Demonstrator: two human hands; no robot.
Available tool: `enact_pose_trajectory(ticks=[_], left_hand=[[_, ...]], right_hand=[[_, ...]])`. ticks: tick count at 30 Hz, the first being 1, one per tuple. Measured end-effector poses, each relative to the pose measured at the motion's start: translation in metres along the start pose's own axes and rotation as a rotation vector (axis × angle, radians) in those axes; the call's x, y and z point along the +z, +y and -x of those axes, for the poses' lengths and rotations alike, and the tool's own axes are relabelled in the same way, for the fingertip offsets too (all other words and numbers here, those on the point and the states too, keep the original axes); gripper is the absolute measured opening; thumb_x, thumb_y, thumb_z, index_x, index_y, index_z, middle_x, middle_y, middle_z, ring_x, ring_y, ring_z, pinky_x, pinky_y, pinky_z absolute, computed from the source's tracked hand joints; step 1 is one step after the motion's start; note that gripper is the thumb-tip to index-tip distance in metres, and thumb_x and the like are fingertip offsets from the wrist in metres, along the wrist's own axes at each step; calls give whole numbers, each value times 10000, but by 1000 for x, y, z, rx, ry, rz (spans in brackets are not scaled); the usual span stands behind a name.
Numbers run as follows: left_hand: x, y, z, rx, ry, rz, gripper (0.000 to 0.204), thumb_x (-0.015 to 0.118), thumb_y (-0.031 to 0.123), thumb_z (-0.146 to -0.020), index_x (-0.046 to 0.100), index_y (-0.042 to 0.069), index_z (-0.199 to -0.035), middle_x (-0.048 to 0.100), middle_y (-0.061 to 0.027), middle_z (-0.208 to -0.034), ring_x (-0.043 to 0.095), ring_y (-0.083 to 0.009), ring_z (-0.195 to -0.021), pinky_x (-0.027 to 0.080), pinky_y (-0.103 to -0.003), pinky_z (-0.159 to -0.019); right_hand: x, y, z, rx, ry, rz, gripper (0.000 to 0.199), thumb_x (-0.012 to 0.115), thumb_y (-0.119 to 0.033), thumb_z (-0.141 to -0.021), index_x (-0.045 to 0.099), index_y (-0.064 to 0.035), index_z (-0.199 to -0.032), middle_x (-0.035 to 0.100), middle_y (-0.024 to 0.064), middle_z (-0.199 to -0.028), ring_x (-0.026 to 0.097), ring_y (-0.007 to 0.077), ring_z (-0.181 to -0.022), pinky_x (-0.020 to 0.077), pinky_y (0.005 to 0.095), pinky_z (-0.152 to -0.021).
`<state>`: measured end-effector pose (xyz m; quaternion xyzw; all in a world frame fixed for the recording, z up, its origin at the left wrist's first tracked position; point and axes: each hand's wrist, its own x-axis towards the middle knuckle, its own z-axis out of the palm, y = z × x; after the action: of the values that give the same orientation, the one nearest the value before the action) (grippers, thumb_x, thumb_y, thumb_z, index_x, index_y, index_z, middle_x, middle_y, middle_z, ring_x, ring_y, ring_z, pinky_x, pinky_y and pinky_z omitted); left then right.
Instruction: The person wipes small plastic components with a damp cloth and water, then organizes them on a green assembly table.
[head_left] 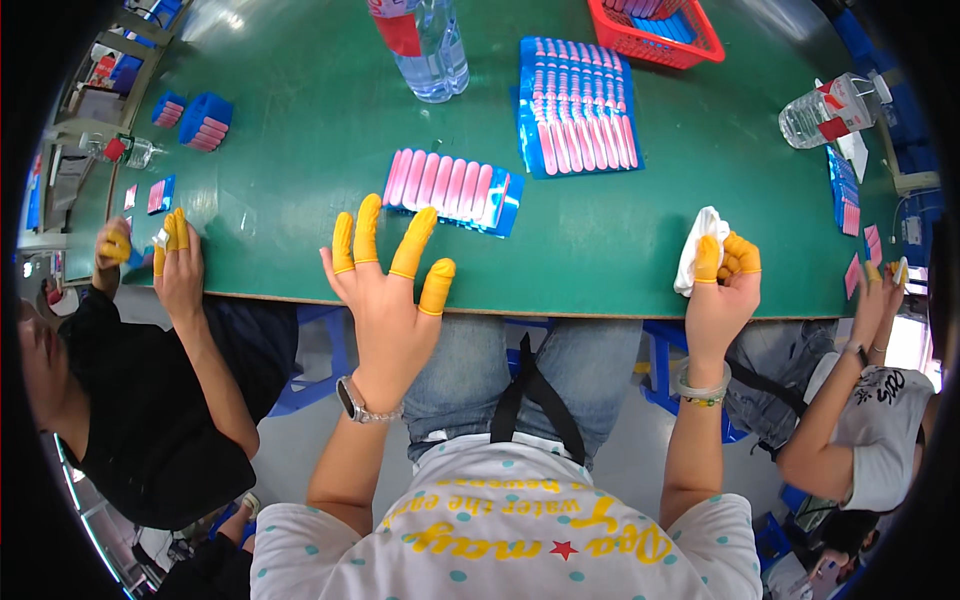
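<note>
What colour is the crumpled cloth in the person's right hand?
The crumpled cloth is white; the head view shows it best.

Left hand [390,310] palm-down, fingers [367,230] splayed; right hand [722,290] in a pinch.

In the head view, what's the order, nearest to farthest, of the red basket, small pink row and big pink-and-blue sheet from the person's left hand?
1. Small pink row: just ahead of the left hand.
2. Big pink-and-blue sheet: farther up, to the right.
3. Red basket: beyond the sheet, at the top.
</note>
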<state>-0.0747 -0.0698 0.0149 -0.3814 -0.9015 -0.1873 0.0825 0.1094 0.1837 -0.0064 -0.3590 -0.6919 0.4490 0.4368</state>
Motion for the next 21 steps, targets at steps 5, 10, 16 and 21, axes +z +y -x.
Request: enact_pose_trajectory(ticks=[5, 10, 16, 21], left_hand=[[8, 7, -4, 50, 23, -43, 486, 612, 430, -941, 587, 240, -1389, 277, -226, -1577, 194, -449, -1458, 59, -639, -1150], [16, 47, -24, 294, 41, 1, 577, 656, 461, -895, 571, 200, -1402, 422, -175, -1492, 289, -407, -1420, 22, -663, -1142], [31, 80, -54, 370, 19, -98, 667, 637, 517, -872, 587, 50, -1347, 516, -163, -1368, 376, -384, -1357, 97, -733, -1103], [26, 89, -41, 351, -178, -86, 655, 626, 507, -886, 557, 79, -1377, 509, -130, -1407, 380, -369, -1371, 74, -739, -1104]], right_hand=[[3, 2, 3, -54, 37, -30, 161, 686, -70, -939, 610, 15, -1053, 645, 19, -829, 576, 41, -688, 471, 192, -618], [2, 5, 4, -83, 91, -104, 173, 693, -67, -934, 610, 16, -1061, 649, 25, -856, 586, 47, -703, 478, 194, -627], [3, 3, 5, -68, 83, -127, 196, 701, -62, -926, 613, 22, -1080, 660, 30, -860, 600, 54, -710, 492, 199, -631], [0, 3, 6, -55, 46, -148, 216, 703, -67, -923, 621, 31, -1098, 672, 39, -870, 617, 65, -735, 509, 213, -657]])
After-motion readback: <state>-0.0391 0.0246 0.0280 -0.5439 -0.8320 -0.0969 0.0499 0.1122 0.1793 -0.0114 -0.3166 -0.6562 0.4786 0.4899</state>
